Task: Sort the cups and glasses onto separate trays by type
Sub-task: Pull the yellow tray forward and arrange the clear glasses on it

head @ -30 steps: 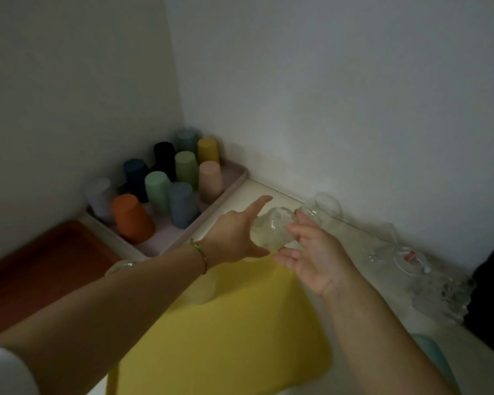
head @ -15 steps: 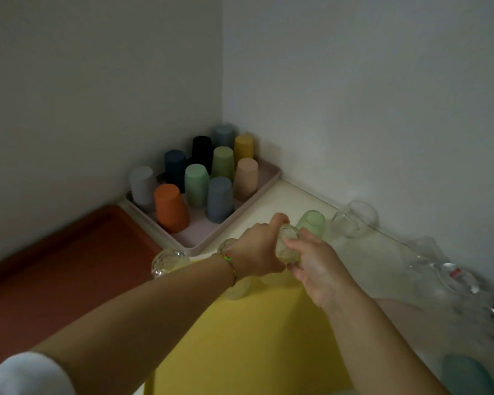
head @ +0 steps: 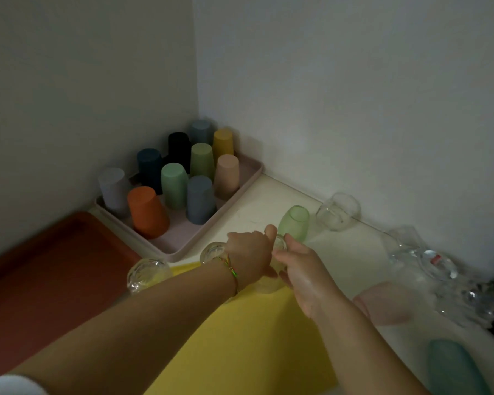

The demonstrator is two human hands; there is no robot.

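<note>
Both hands meet over the far edge of the yellow tray [head: 240, 337]: the left hand [head: 250, 256] is wrapped around a clear glass [head: 270, 283], fingers curled over its top, while the right hand [head: 303, 273] touches the same glass from the other side, though whether its fingers are closed on it cannot be told. That glass sits at the yellow tray's far edge, mostly hidden by the hands. Two more clear glasses stand on the tray's far left corner, one [head: 147, 273] beside the left forearm and another [head: 213, 252] just behind the left wrist, which wears a thin bracelet [head: 231, 270].

Beyond the yellow tray, in the corner of the walls, a pink tray [head: 240, 192] holds ten plastic cups turned upside down, among them an orange cup [head: 146, 210], a black cup [head: 178, 148] and a yellow cup [head: 223, 143]. Left of the yellow tray lies a brown tray [head: 49, 266] with nothing visible on it.

On the counter [head: 354, 252] just past the hands stands a frosted green glass [head: 294, 222], with a round clear glass [head: 338, 212] beside it near the wall. Farther right of the yellow tray, a blurred cluster of clear glassware [head: 445, 280] sits on the counter, along with a pink cup [head: 382, 303] and a teal cup [head: 454, 369] lying on their sides.
</note>
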